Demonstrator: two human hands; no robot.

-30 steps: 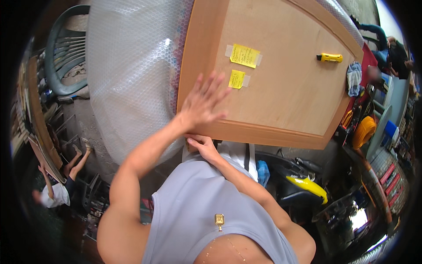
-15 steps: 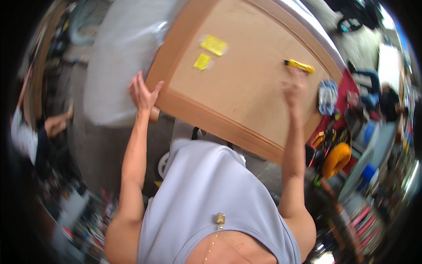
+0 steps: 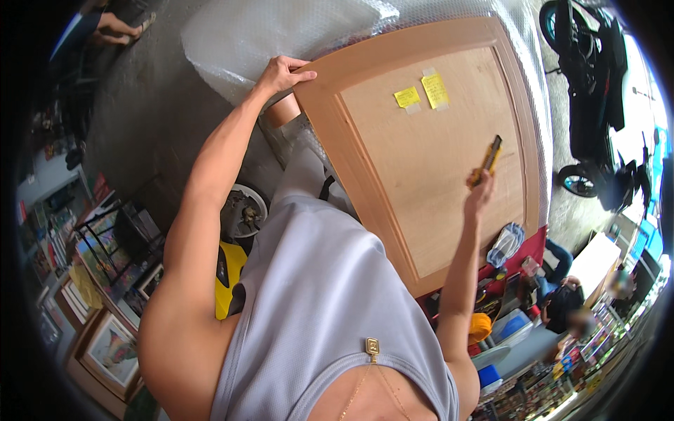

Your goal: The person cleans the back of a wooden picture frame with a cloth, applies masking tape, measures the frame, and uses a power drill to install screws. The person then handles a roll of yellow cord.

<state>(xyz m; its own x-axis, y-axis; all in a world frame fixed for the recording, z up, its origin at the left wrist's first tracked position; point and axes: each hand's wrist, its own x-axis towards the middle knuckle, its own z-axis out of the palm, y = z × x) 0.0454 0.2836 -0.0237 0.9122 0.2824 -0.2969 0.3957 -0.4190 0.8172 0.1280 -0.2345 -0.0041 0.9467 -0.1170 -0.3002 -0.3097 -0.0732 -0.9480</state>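
Note:
A framed wooden panel [image 3: 428, 182], like a cabinet door, lies on bubble wrap [image 3: 260, 42] before me. My left hand [image 3: 282, 74] grips its far left corner, thumb on top; the fingers beneath are partly hidden. Over the panel's right half, my right hand [image 3: 479, 194] holds a yellow utility knife [image 3: 489, 160] with its dark tip pointing away from me. Two yellow paper notes [image 3: 435, 91] are taped to the panel's far part. A crumpled blue-and-white cloth [image 3: 506, 245] lies by the near right edge.
A brown tape roll [image 3: 283, 111] sits under the left corner. A white bucket [image 3: 246, 209] stands on the floor beside me. Motorcycles [image 3: 590, 91] are parked at the right. Framed pictures [image 3: 112, 351] lean at the lower left. Other people [image 3: 119, 27] are nearby.
My view has turned, so the panel appears rotated clockwise. My left hand, earlier spread beside the panel's edge, now grips its corner. The knife stays in my right hand, now pointing away.

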